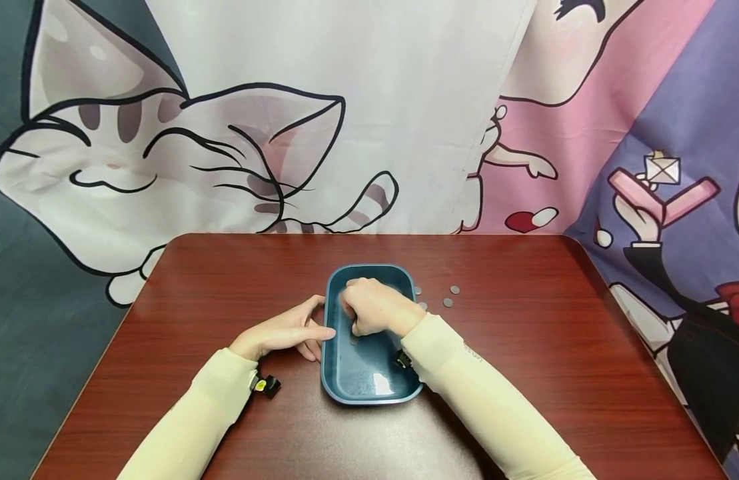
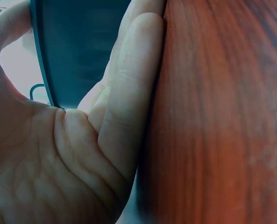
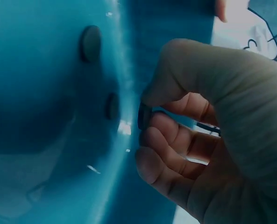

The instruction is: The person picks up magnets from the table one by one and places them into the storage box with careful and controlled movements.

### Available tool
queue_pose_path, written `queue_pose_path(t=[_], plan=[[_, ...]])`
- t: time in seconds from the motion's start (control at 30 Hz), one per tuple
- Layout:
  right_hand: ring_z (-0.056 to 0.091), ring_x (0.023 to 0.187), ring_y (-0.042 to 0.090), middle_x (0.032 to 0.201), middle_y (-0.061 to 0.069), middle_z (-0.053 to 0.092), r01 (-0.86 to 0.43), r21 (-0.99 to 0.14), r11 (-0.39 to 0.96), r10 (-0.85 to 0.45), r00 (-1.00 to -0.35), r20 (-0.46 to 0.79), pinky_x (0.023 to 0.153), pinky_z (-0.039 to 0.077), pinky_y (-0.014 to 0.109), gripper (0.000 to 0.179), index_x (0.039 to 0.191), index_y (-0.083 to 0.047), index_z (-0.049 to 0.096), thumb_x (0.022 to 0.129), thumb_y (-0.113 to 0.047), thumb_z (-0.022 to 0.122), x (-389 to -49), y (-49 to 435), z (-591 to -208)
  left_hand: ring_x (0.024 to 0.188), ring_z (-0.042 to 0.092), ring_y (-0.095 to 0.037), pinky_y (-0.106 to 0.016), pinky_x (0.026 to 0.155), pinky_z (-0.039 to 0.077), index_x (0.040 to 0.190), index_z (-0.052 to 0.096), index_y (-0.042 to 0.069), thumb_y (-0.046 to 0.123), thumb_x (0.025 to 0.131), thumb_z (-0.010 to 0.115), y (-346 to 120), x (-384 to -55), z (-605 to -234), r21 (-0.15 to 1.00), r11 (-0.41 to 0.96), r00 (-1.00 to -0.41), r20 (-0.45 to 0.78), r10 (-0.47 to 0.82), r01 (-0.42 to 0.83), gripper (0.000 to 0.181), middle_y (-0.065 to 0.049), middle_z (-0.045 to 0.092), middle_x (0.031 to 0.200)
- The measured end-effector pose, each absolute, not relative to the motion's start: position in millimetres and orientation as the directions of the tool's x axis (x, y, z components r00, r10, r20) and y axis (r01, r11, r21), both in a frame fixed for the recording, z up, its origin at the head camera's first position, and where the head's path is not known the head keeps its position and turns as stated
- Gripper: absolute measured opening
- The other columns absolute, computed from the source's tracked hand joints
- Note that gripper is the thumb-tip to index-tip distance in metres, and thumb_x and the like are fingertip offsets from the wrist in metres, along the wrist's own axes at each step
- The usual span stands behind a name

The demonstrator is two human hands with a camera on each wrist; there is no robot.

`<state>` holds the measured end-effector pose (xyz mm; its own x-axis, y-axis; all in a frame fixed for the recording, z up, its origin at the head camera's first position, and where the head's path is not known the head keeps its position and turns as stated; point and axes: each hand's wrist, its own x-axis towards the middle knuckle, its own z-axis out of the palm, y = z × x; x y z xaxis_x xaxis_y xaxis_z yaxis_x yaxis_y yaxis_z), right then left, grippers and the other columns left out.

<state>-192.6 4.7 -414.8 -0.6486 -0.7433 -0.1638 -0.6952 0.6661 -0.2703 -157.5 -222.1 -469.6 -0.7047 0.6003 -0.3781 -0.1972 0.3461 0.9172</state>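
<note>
A deep blue tray (image 1: pixel 372 401) with rounded corners stands on the table. Inside it, my right hand (image 1: pixel 375 307) reaches down and pinches a small coin (image 3: pixel 144 116) between thumb and fingertips, close to the tray's wall. Another coin (image 3: pixel 90 44) lies in the tray in the right wrist view, and a coin (image 1: pixel 354 341) shows just below the hand in the head view. My left hand (image 1: pixel 288 330) rests at the tray's left side, thumb over the rim. Its fingers (image 2: pixel 129 88) lie straight along the outer wall, low by the table.
Several grey coins (image 1: pixel 448 303) lie on the brown wooden table (image 1: pixel 525 333) just right of the tray, some partly hidden behind its rim. A printed cartoon curtain (image 1: pixel 405 100) hangs behind the table's far edge. Each wrist wears a small camera (image 1: pixel 267 385).
</note>
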Motion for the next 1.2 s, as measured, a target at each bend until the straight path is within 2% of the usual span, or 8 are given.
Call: queue_pose_path(t=[0.37,0.9,1.2], plan=[[0.056,0.074,0.012,0.076,-0.007,0.058,-0.699,-0.181,0.692,-0.721,-0.658,-0.217,0.065,0.049,0.025,0.033,0.074,-0.021,0.062,0.073,-0.026,0.095,-190,-1,-429,0.075,0.076,-0.030,-0.043,0.071,0.065,0.153,0.026,0.008,0.031,0.100,0.068,-221,-157,-467,0.916,0.351,-0.706,-0.380,0.597,-0.197,0.072,-0.016,0.078,0.093],[0.055,0.073,0.010,0.075,-0.006,0.056,-0.718,-0.123,0.685,-0.722,-0.647,-0.245,0.065,0.047,0.023,0.034,0.073,-0.022,0.059,0.080,-0.032,0.091,-188,-2,-434,0.076,0.076,-0.033,-0.045,0.072,0.065,0.153,0.024,0.007,0.030,0.101,0.067,-222,-157,-468,0.913,0.364,-0.708,-0.381,0.594,-0.186,0.071,-0.016,0.077,0.093],[0.055,0.075,0.011,0.080,-0.005,0.057,-0.709,-0.138,0.692,-0.715,-0.646,-0.268,0.066,0.048,0.025,0.030,0.079,-0.021,0.061,0.083,-0.032,0.088,-188,2,-431,0.076,0.076,-0.034,-0.045,0.072,0.065,0.153,0.024,0.008,0.026,0.102,0.066,-220,-156,-469,0.915,0.356,-0.707,-0.380,0.597,-0.192,0.068,-0.017,0.078,0.092]])
